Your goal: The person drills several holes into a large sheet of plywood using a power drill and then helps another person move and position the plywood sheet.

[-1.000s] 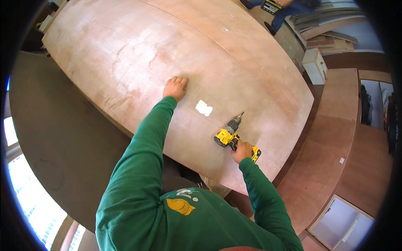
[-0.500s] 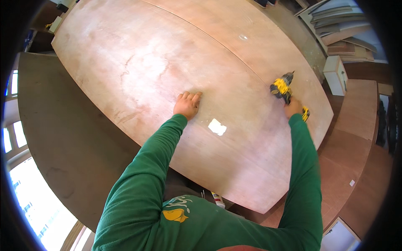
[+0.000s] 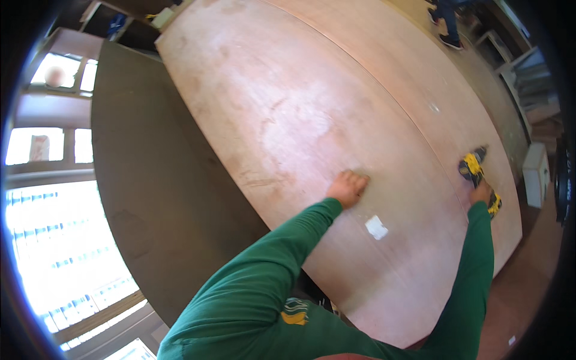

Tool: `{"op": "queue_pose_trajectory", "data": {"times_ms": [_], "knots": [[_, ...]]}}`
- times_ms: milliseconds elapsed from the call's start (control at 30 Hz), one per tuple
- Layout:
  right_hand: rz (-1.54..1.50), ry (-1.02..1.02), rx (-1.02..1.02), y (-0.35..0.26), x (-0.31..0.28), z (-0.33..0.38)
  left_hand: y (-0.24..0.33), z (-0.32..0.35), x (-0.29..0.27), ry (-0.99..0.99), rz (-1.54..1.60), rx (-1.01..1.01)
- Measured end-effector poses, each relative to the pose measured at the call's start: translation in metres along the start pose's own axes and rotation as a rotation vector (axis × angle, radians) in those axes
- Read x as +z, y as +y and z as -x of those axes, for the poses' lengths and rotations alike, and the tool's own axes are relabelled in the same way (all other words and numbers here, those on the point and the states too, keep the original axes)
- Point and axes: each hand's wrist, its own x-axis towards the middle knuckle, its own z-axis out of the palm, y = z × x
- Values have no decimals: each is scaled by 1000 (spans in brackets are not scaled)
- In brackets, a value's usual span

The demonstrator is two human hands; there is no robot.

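Observation:
A large reddish-brown wooden panel (image 3: 372, 150) lies flat before me, with a long seam running across it. My left hand (image 3: 348, 188) rests on the panel with its fingers curled in. Whatever may be inside those fingers is hidden. Close to it, on the near side, is a small white patch (image 3: 377, 228), perhaps paper. Over at the right, my right hand (image 3: 480, 193) is closed round the handle of a yellow and black cordless drill (image 3: 474, 164). The drill lies on its side at the panel, its chuck pointing away from me.
A dark, curved panel (image 3: 150, 198) stands lower along the left, beside bright windows (image 3: 66, 252). Past the right edge is a white box (image 3: 534, 174), with stacked boards (image 3: 537, 90) behind. Another person's legs (image 3: 449, 24) show at the far right.
The whole view has swung, so the panel and both hands appear farther right and lower. Another person's legs show more fully. Both hands keep about the same places on the panel.

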Motion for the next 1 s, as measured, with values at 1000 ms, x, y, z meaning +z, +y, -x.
{"op": "queue_pose_trajectory", "data": {"times_ms": [1000], "knots": [[-745,-702,408,-220,-83,639,-186,13,-223,-261,719,-384]]}}
